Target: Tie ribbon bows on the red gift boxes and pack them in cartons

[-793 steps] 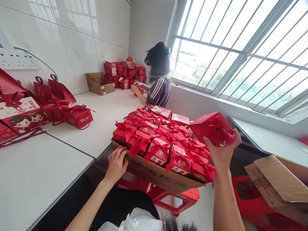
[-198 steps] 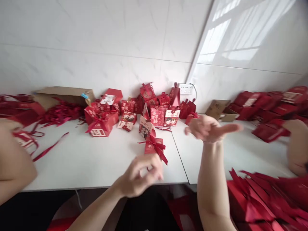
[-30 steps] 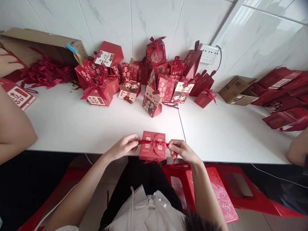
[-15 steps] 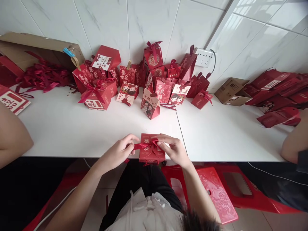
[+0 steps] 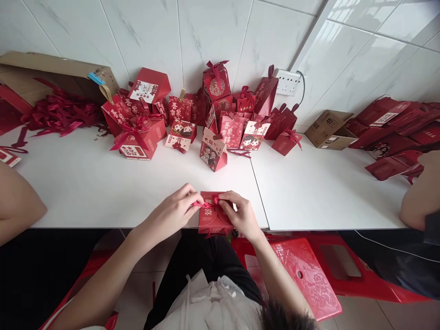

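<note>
A white worktop is carrying a cluster of red gift boxes against the tiled wall; a long cardboard box is lying at the far left, red ribbons spilling from it; a small open carton is sitting beside flattened red bags at the right; a wall socket is showing behind; red stools are standing below; co-workers' arms are resting at both edges.

- Worn on the head, facing forward and steeply down across the white table toward the tiled wall.
- Close above left hand and right hand, lower centre of frame.
- Only one view here.
</note>
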Demonstrator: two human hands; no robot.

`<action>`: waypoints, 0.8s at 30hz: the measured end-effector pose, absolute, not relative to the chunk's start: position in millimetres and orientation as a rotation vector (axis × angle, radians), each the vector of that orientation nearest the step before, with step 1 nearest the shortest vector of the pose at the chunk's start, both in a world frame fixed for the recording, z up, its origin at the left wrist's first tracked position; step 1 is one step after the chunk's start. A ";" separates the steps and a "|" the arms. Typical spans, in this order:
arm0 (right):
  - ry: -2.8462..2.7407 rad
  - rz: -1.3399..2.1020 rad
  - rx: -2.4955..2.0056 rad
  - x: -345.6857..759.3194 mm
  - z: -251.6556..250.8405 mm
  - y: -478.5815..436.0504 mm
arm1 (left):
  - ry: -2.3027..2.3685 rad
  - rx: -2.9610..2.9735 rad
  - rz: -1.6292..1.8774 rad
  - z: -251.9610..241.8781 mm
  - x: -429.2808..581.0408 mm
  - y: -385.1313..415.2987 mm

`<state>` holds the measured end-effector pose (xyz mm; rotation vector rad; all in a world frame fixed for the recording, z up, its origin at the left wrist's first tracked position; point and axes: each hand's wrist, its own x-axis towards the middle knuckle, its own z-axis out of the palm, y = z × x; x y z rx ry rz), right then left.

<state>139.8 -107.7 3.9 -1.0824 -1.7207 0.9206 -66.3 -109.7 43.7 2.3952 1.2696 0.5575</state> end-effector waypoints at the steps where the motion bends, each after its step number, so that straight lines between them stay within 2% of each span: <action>1: -1.663 0.947 -1.099 138.0 2.7 -107.1 | 1.245 2.453 0.597 44.0 -66.9 -108.4; 4: -1.525 1.034 -1.120 131.8 2.2 -105.6 | 1.162 2.581 0.659 47.5 -70.0 -107.0; 10: -1.588 1.160 -1.087 123.1 9.5 -103.7 | 1.180 2.624 0.586 60.3 -72.6 -112.4; 24: -1.752 0.984 -1.034 128.1 8.8 -102.5 | 0.967 2.414 0.611 75.0 -45.2 -78.3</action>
